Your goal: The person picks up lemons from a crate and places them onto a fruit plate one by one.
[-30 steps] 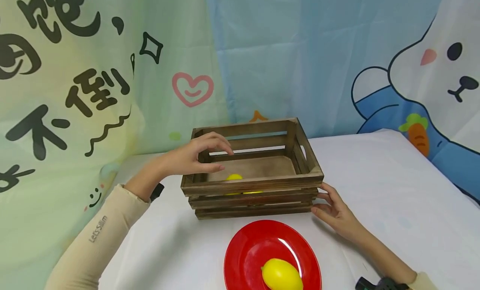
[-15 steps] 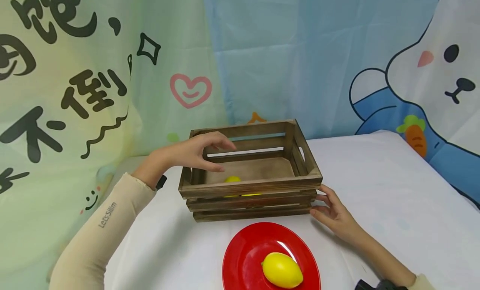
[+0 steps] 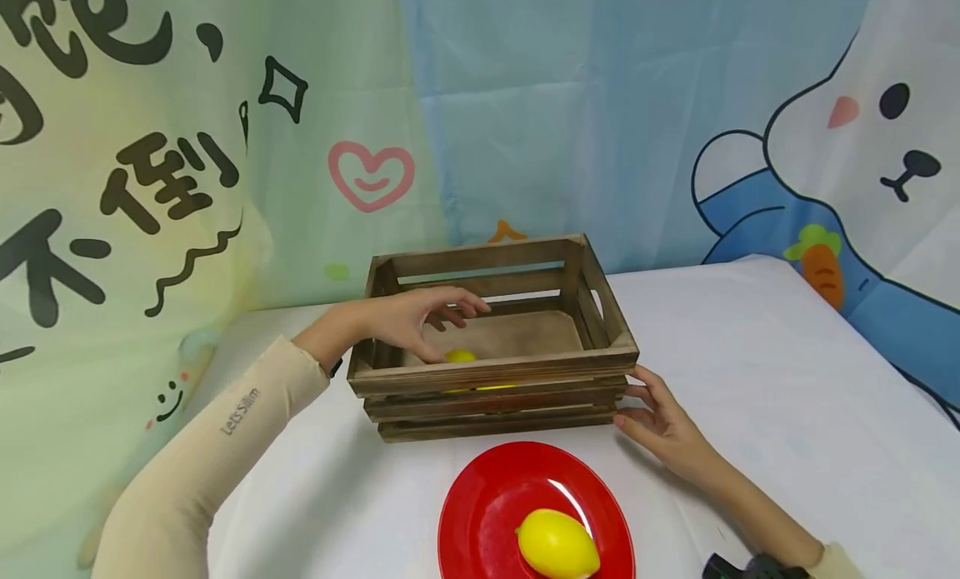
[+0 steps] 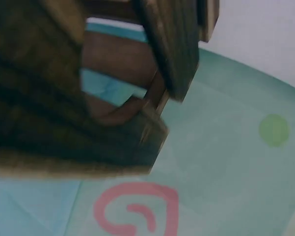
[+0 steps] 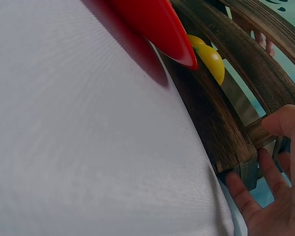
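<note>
A slatted wooden crate [image 3: 495, 364] stands mid-table in the head view. My left hand [image 3: 420, 319] reaches over its left rim, fingers relaxed and thumb low, holding nothing. Just beyond the thumb shows the top of a yellow lemon [image 3: 461, 356] inside; more yellow shows between the front slats. In the left wrist view the crate's wood [image 4: 88, 132] is close and blurred, and the hand is unseen. At the crate's right front corner my right hand [image 3: 667, 425] rests its spread fingertips. In the right wrist view, yellow fruit [image 5: 211, 61] shows between the slats.
In front of the crate lies a red plate [image 3: 480, 512], with another lemon [image 3: 558, 544] on it. White cloth [image 3: 750, 354] covers the table. A printed curtain [image 3: 517, 121] hangs behind the crate.
My left hand has moved right and down into the crate, its thumb now beside the lemon. The right hand stays at the crate's corner. The head view has shifted slightly.
</note>
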Motion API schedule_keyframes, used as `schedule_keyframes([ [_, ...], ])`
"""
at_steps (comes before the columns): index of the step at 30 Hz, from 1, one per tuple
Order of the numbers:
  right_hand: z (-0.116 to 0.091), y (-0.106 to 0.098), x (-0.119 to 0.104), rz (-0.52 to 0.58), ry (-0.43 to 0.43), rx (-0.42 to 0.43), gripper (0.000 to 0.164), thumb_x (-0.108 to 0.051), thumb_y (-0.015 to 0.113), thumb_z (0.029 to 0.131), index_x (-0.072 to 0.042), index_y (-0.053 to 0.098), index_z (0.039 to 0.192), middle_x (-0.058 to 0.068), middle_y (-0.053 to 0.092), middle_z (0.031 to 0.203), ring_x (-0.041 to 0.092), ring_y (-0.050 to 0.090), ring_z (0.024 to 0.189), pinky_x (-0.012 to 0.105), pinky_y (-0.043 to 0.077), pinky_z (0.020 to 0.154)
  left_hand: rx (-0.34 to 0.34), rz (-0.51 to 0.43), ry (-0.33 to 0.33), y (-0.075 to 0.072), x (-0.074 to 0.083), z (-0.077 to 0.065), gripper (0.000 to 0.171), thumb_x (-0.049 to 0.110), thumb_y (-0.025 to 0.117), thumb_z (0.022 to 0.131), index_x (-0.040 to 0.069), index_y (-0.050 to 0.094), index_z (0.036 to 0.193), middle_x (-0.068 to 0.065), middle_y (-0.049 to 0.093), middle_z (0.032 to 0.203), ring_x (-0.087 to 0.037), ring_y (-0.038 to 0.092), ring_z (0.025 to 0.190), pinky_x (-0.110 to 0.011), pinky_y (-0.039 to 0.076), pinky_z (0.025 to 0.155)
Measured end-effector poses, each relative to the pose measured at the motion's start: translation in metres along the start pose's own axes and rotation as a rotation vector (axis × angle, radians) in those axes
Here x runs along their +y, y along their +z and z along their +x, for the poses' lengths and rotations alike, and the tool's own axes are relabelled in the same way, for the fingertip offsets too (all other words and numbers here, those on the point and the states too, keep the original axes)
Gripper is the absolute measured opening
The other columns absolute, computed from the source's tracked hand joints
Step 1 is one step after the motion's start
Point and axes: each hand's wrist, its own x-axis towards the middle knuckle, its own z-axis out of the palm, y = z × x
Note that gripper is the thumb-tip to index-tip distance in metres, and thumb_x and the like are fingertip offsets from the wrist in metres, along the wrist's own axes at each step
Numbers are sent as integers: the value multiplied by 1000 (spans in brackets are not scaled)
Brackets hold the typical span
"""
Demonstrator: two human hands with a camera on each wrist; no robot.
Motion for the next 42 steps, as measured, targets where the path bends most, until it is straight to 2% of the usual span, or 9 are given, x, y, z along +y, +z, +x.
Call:
schedule_keyframes([
  [7, 0, 1, -1, 11, -2, -7, 78, 23, 55, 84, -10, 30, 149, -19, 48, 133, -1, 54, 112, 13, 49, 86, -70, -2, -52, 8, -15, 6, 76, 2, 68, 85, 7, 29, 150, -16, 35, 149, -41, 42, 132, -58, 43, 98],
  [13, 1, 0, 0, -17, 18, -13, 76, 22, 56, 84, -7, 28, 149, -19, 47, 134, -2, 53, 113, 14, 49, 87, -106, -14, -81, 12, -20, 13, 75, -8, 60, 84, 9, 29, 151, -16, 31, 150, -43, 40, 133, -52, 47, 97],
  [17, 4, 0, -1, -2, 9, -16, 77, 23, 55, 84, -8, 28, 149, -17, 47, 134, -1, 53, 113, 14, 49, 87, -153, 37, -100, 15, -24, 18, 71, -19, 43, 83, 4, 30, 149, -17, 27, 151, -40, 33, 138, -46, 43, 105],
  [19, 5, -1, -2, -7, 6, -8, 78, 23, 55, 83, -8, 29, 149, -18, 47, 134, -2, 53, 113, 13, 49, 87, -178, 76, -118, 15, -23, 21, 68, -17, 43, 85, 2, 31, 149, -18, 27, 151, -38, 30, 139, -45, 39, 109],
  [24, 4, -1, -5, -36, 22, 2, 78, 22, 57, 83, -9, 29, 149, -18, 46, 134, -2, 53, 112, 12, 49, 86, -198, 47, -241, 17, -20, 23, 78, -2, 62, 90, 11, 19, 155, -20, 30, 148, -36, 39, 135, -40, 45, 104],
  [29, 2, 0, -3, -41, 42, -1, 78, 22, 57, 84, -10, 28, 150, -20, 46, 134, -3, 53, 112, 12, 49, 86, -226, 50, -338, 20, -17, 22, 80, -4, 58, 93, 11, 11, 156, -21, 34, 145, -36, 46, 130, -36, 49, 98],
  [33, 2, -1, -2, -37, 43, -1, 79, 22, 56, 84, -9, 28, 150, -21, 47, 134, -3, 53, 113, 12, 48, 87, -239, 78, -355, 18, -16, 22, 70, 1, 60, 94, 6, 21, 152, -19, 37, 143, -35, 46, 129, -38, 45, 102],
  [37, 2, -1, -1, -31, 37, -2, 78, 22, 56, 84, -9, 28, 150, -19, 47, 134, -2, 53, 111, 12, 49, 86, -243, 112, -321, 17, -15, 22, 54, 2, 60, 94, 2, 36, 143, -19, 40, 138, -36, 48, 126, -39, 44, 104],
  [42, 2, -1, -1, -36, 42, -8, 78, 21, 56, 85, -10, 28, 150, -19, 47, 133, -2, 54, 110, 12, 49, 85, -262, 109, -305, 18, -13, 20, 44, 2, 59, 95, 5, 43, 136, -20, 40, 137, -36, 51, 122, -37, 45, 101],
])
